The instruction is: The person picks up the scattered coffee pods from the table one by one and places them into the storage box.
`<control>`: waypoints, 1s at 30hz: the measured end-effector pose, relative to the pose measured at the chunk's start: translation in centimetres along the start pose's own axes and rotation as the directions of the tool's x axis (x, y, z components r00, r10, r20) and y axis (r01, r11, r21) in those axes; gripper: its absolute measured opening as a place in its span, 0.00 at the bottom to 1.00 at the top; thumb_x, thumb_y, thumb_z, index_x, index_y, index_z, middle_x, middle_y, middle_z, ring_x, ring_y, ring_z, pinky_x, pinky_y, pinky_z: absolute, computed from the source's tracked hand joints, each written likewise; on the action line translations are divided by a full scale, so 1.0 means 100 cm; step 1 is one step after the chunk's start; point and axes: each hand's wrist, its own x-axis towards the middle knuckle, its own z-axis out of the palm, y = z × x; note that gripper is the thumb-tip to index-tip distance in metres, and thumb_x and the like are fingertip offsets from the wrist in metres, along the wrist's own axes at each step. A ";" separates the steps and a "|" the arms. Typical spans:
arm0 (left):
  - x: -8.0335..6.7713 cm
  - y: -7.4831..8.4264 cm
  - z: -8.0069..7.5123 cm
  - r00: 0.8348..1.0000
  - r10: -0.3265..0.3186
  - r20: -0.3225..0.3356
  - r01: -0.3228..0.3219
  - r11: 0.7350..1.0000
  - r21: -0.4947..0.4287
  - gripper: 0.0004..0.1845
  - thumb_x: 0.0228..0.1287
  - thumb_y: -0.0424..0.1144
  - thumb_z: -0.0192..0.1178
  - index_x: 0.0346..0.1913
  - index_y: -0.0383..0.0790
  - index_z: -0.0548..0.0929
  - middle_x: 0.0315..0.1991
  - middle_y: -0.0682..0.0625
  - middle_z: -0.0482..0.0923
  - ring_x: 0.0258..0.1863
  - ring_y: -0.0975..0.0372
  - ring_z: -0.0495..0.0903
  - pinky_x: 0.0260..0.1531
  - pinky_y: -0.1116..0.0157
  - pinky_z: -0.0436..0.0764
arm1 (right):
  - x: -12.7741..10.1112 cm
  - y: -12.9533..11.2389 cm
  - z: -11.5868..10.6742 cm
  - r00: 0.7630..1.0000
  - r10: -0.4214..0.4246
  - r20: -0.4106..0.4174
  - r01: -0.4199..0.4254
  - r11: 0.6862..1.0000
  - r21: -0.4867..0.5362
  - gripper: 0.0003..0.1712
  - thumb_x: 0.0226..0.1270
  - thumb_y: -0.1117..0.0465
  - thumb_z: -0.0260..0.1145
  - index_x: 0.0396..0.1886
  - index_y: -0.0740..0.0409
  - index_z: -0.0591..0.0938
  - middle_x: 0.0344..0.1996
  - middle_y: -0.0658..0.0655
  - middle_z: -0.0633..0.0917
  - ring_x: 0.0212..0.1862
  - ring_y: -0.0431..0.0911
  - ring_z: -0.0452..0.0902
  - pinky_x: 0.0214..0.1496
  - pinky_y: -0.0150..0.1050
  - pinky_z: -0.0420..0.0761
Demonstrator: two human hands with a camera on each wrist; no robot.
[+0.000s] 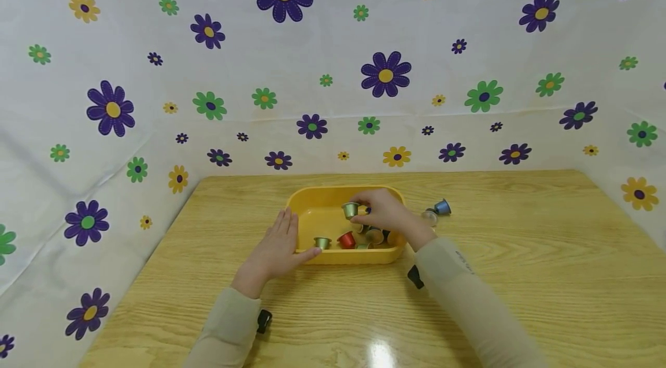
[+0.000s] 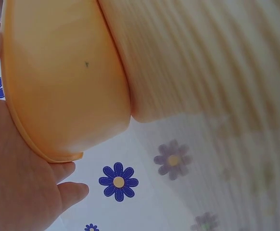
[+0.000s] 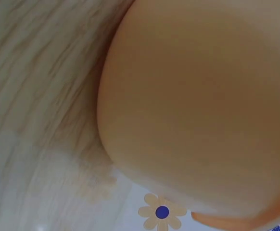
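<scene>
A yellow rectangular tub stands on the wooden table, with several coffee capsules inside. My right hand is over the tub and pinches a pale green coffee capsule between thumb and fingers. My left hand rests against the tub's left end, fingers straight and thumb along the front rim. In the tub lie a red capsule, another green capsule near the front wall, and more capsules partly hidden below my right hand. The left wrist view shows that hand against the tub's wall.
Right of the tub, a blue capsule lies on its side on the table, beside a pale, see-through piece. A white cloth printed with flowers hangs behind the table and along both sides.
</scene>
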 end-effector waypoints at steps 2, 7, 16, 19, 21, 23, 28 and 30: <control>0.000 0.000 -0.001 1.000 0.003 0.000 -0.003 1.000 0.000 0.54 0.54 0.71 0.38 0.66 0.26 0.43 0.67 0.35 0.34 0.66 0.49 0.33 0.61 0.52 0.45 | 0.002 0.000 0.002 1.000 -0.008 0.000 0.008 1.000 0.008 0.16 0.53 0.60 0.67 0.42 0.59 0.79 0.37 0.52 0.81 0.39 0.45 0.76 0.37 0.34 0.76; -0.001 0.000 -0.001 1.000 0.002 0.006 -0.002 1.000 0.011 0.54 0.54 0.72 0.37 0.66 0.26 0.43 0.67 0.35 0.34 0.66 0.49 0.33 0.61 0.52 0.45 | 0.007 -0.002 0.008 1.000 -0.003 0.008 0.003 1.000 0.012 0.15 0.54 0.60 0.67 0.42 0.59 0.79 0.38 0.52 0.81 0.43 0.47 0.76 0.44 0.38 0.75; 0.000 0.000 0.001 1.000 0.001 0.001 -0.001 1.000 0.002 0.54 0.53 0.71 0.38 0.66 0.26 0.43 0.67 0.35 0.34 0.66 0.49 0.33 0.61 0.51 0.45 | 0.012 -0.005 0.014 1.000 0.021 0.022 -0.021 1.000 0.013 0.15 0.54 0.61 0.67 0.41 0.58 0.79 0.38 0.51 0.81 0.45 0.46 0.75 0.47 0.40 0.74; 0.000 0.000 0.002 1.000 -0.002 0.003 0.002 1.000 0.000 0.55 0.52 0.72 0.37 0.66 0.26 0.42 0.67 0.36 0.34 0.66 0.49 0.33 0.61 0.51 0.46 | 0.013 -0.005 0.015 0.999 0.025 0.027 -0.025 1.000 -0.002 0.15 0.53 0.60 0.67 0.42 0.58 0.79 0.38 0.51 0.81 0.45 0.45 0.75 0.46 0.38 0.74; -0.001 -0.001 0.001 1.000 -0.002 0.003 0.002 1.000 -0.001 0.55 0.52 0.73 0.37 0.66 0.26 0.42 0.67 0.36 0.33 0.66 0.49 0.33 0.61 0.51 0.45 | 0.014 -0.005 0.016 0.999 0.019 0.029 -0.019 1.000 -0.004 0.15 0.54 0.60 0.67 0.42 0.58 0.79 0.38 0.51 0.81 0.45 0.45 0.75 0.46 0.39 0.74; -0.001 -0.001 0.001 1.000 -0.003 0.000 0.003 1.000 -0.002 0.55 0.52 0.72 0.37 0.66 0.26 0.42 0.67 0.36 0.33 0.66 0.49 0.33 0.61 0.50 0.46 | 0.014 -0.006 0.016 1.000 0.009 0.029 -0.009 1.000 -0.003 0.15 0.54 0.61 0.67 0.42 0.59 0.79 0.38 0.52 0.81 0.45 0.46 0.76 0.46 0.40 0.74; -0.001 -0.001 0.000 1.000 -0.008 -0.005 0.008 1.000 -0.005 0.54 0.53 0.71 0.39 0.66 0.26 0.42 0.67 0.36 0.34 0.66 0.49 0.33 0.60 0.50 0.46 | 0.016 -0.008 0.017 0.999 0.004 0.037 -0.004 1.000 -0.007 0.17 0.54 0.61 0.66 0.44 0.61 0.79 0.40 0.54 0.81 0.45 0.47 0.75 0.47 0.40 0.74; -0.001 -0.001 0.000 1.000 -0.010 -0.007 0.010 1.000 -0.007 0.54 0.54 0.70 0.40 0.66 0.26 0.42 0.67 0.36 0.34 0.66 0.49 0.33 0.60 0.49 0.46 | 0.017 -0.009 0.017 0.999 0.012 0.045 -0.012 1.000 -0.008 0.19 0.55 0.60 0.66 0.46 0.63 0.78 0.42 0.56 0.81 0.47 0.48 0.75 0.48 0.41 0.73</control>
